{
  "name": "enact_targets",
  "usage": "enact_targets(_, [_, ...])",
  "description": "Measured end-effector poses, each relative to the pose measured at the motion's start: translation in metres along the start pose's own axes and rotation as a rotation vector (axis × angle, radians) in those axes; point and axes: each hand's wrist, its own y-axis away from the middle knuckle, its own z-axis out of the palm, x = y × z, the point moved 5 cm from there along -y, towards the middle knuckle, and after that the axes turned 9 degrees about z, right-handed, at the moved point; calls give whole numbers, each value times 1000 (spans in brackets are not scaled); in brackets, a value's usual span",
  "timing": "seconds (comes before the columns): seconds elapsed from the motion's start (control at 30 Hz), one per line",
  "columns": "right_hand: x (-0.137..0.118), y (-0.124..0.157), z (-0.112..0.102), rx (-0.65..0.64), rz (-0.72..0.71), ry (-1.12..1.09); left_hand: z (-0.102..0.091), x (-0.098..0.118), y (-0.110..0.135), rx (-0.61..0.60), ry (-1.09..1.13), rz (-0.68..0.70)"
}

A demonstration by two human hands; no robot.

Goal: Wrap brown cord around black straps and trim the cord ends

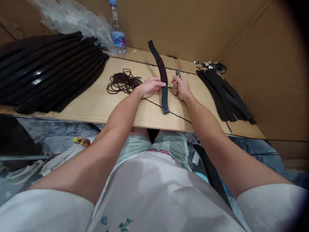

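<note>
Left hand: open, flat on dark grey strap
Right hand: clamped on small metal snips
Room: pale wooden surface, near edge at 6 o'clock

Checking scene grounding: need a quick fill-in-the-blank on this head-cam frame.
The small steel snips sit in the person's ____ hand. A coil of thin dark brown cord lies to the ____ of the left hand. A clear plastic water bottle stands ____ at the far edge of the pale wooden table.

Missing words: right; left; upright.
</note>
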Motion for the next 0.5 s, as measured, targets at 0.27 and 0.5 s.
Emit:
enact_targets(0.27, [-2, -13, 6, -56, 126, -16, -3, -1, 0, 9, 17, -14])
enact_targets(0.5, [-1, 7, 22, -145, 221, -24, -8, -1, 6, 88, 35, 52])
